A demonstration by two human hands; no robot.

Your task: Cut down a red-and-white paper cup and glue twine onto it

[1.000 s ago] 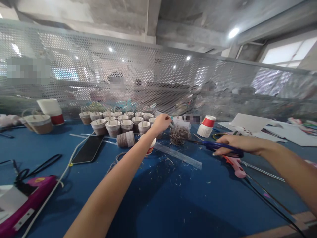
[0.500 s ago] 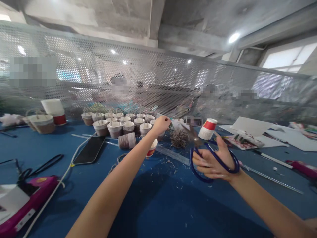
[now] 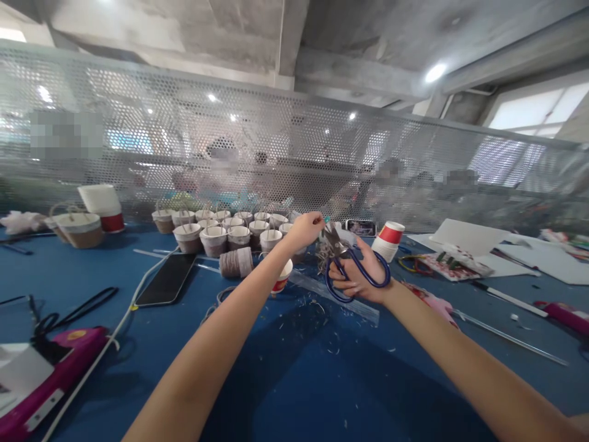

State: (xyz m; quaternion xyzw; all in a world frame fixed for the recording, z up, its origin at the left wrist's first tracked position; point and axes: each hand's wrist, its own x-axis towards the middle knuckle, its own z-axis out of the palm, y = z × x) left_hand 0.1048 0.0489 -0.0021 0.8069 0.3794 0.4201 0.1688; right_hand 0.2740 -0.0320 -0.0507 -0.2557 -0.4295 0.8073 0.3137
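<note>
My right hand (image 3: 365, 276) holds scissors (image 3: 335, 242) with dark blue loop handles. The blades point away and to the left, near the fingertips of my left hand (image 3: 306, 232). That hand is closed in a pinch. A small teal bit (image 3: 327, 218) shows at its fingertips; what it grips is too small to make out. Behind the scissors lies a tangle of brown twine (image 3: 323, 250), partly covered. Under my left forearm stands a red and white paper cup (image 3: 282, 277), half hidden. A twine-wrapped cup (image 3: 236, 262) lies on its side to the left.
Several small handled buckets (image 3: 214, 239) stand in rows at the back. A black phone (image 3: 166, 279) and a magenta device (image 3: 69, 362) lie left. Stacked paper cups (image 3: 389, 240), white sheets (image 3: 469, 236) and a clear glue stick (image 3: 510, 336) lie right. A perforated screen (image 3: 294, 153) closes the back.
My right hand has moved left and slightly away with the scissors, bringing the blades to my left fingertips. My left hand has shifted slightly right. A propped phone at the back shows more clearly.
</note>
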